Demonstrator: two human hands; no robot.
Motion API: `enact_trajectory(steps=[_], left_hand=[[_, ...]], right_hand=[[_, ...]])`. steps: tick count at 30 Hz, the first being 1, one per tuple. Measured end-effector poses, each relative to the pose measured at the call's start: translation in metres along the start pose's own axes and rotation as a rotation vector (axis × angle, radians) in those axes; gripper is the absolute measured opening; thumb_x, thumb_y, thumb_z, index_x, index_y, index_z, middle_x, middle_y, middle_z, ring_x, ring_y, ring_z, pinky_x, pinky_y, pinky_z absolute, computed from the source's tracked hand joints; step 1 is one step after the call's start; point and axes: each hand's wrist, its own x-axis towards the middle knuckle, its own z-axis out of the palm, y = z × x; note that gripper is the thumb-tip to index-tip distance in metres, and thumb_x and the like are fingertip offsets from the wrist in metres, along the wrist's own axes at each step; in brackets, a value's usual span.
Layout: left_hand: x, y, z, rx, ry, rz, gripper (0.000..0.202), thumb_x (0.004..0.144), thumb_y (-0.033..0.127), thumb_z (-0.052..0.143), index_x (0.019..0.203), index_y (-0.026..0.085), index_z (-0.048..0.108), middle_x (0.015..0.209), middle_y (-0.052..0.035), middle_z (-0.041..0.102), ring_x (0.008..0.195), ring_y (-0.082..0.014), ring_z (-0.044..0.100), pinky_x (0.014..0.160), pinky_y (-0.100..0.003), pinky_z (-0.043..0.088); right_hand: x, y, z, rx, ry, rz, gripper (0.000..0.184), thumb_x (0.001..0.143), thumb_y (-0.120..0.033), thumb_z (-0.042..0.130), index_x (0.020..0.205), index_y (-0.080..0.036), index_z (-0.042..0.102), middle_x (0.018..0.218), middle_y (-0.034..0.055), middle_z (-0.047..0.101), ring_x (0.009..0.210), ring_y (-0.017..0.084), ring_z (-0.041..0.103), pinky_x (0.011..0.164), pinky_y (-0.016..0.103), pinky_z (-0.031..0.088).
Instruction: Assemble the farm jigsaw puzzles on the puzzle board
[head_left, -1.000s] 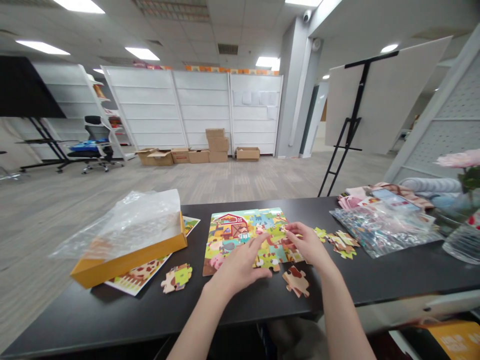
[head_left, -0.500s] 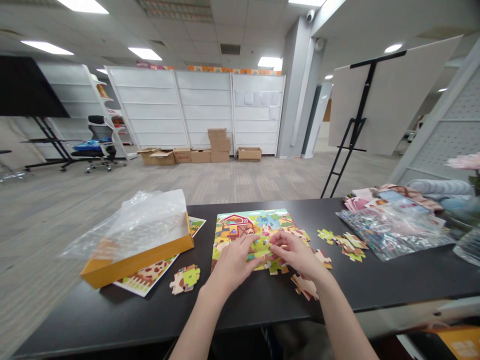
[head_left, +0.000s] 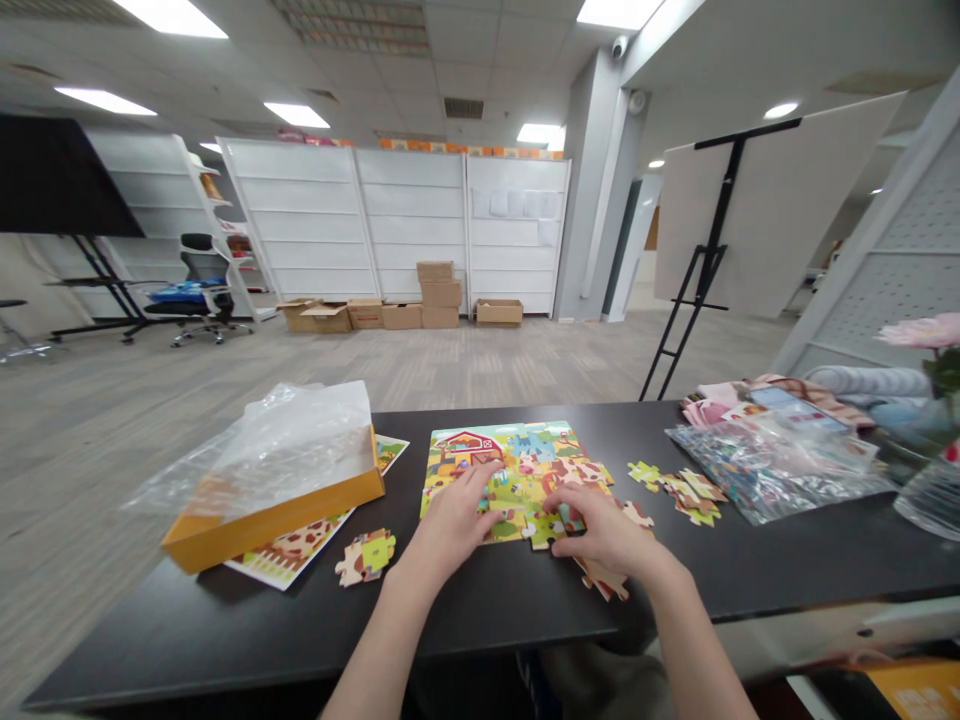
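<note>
A colourful farm jigsaw puzzle [head_left: 517, 460] lies partly assembled on the black table [head_left: 300, 620]. My left hand [head_left: 454, 515] rests flat on the puzzle's left part, fingers stretched out. My right hand [head_left: 600, 525] presses down on pieces at the puzzle's lower right edge, fingers curled over them. A brown piece [head_left: 604, 580] pokes out beneath my right wrist. A loose joined piece [head_left: 364, 557] lies left of my left arm.
An orange box lid [head_left: 277, 510] with a clear plastic bag [head_left: 285, 440] on it sits at the left over a printed sheet [head_left: 289, 555]. Loose pieces [head_left: 679, 488], a bag of pieces [head_left: 772, 465] and a glass vase [head_left: 930, 490] lie at the right.
My right hand came down from the puzzle's upper right to its lower right edge. My left hand slid slightly left on the puzzle. The view shifted a little.
</note>
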Motion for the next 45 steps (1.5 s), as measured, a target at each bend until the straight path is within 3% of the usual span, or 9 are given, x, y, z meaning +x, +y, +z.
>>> enact_trajectory(steps=[6,10,17,23,29,35,40,45], left_hand=[[0.001,-0.007,0.000,0.031,-0.011,-0.004,0.056,0.087,0.023,0.065,0.140,0.027,0.047,0.144,-0.0091,0.057,0.128,-0.0290,0.057,0.108,-0.046,0.046],[0.012,-0.008,-0.006,0.027,-0.003,0.011,0.055,0.086,0.025,0.068,0.137,0.026,0.049,0.138,-0.0101,0.061,0.124,-0.0286,0.061,0.104,-0.044,0.048],[0.074,0.001,-0.015,0.030,0.041,0.089,0.053,0.081,0.024,0.074,0.130,0.023,0.054,0.122,-0.0096,0.070,0.112,-0.0267,0.067,0.096,-0.039,0.052],[0.123,-0.007,0.005,0.059,-0.029,0.083,0.052,0.079,0.025,0.076,0.127,0.019,0.057,0.120,-0.0115,0.071,0.110,-0.0273,0.068,0.096,-0.038,0.052],[0.117,-0.018,0.028,-0.008,-0.093,0.089,0.043,0.080,0.033,0.075,0.119,0.020,0.062,0.121,-0.0093,0.071,0.111,-0.0260,0.067,0.097,-0.037,0.051],[0.109,-0.010,0.026,0.011,-0.106,0.097,0.040,0.080,0.032,0.075,0.117,0.020,0.065,0.122,-0.0081,0.071,0.112,-0.0257,0.066,0.100,-0.036,0.049],[0.111,-0.019,0.022,0.089,-0.012,0.064,0.032,0.085,0.028,0.068,0.115,0.020,0.066,0.119,-0.0087,0.072,0.109,-0.0270,0.067,0.099,-0.039,0.049],[0.111,-0.033,0.030,0.099,0.050,0.050,0.026,0.084,0.022,0.068,0.110,0.018,0.065,0.114,-0.0095,0.071,0.107,-0.0260,0.067,0.097,-0.038,0.050]], right_hand=[[0.001,0.001,-0.002,0.004,-0.013,0.018,0.033,0.066,-0.020,0.077,0.098,-0.023,0.068,0.101,0.0022,0.065,0.093,0.022,0.060,0.082,0.032,0.045],[0.001,0.005,-0.013,0.080,0.056,0.008,0.032,0.068,-0.022,0.077,0.099,-0.022,0.068,0.105,0.0031,0.067,0.100,0.023,0.060,0.090,0.034,0.045],[0.009,0.022,-0.023,0.165,0.250,0.076,0.032,0.071,-0.033,0.075,0.100,-0.020,0.068,0.108,0.0069,0.066,0.087,0.020,0.062,0.078,0.034,0.049],[0.011,0.037,-0.026,0.105,0.270,0.107,0.029,0.072,-0.034,0.075,0.096,-0.020,0.068,0.099,0.0059,0.065,0.086,0.021,0.062,0.078,0.034,0.049],[0.003,0.044,-0.036,0.053,0.291,0.157,0.023,0.074,-0.028,0.072,0.096,-0.021,0.068,0.100,0.0054,0.064,0.087,0.020,0.062,0.078,0.034,0.049],[-0.001,0.042,-0.035,0.008,0.280,0.181,0.018,0.075,-0.025,0.071,0.091,-0.020,0.066,0.099,0.0051,0.062,0.085,0.020,0.063,0.078,0.034,0.049],[-0.002,0.037,-0.033,0.026,0.266,0.164,0.018,0.077,-0.026,0.070,0.093,-0.020,0.066,0.099,0.0045,0.061,0.079,0.018,0.064,0.073,0.032,0.051],[-0.002,0.033,-0.031,0.019,0.260,0.178,0.017,0.076,-0.023,0.071,0.092,-0.020,0.066,0.099,0.0043,0.059,0.075,0.016,0.063,0.072,0.031,0.052]])
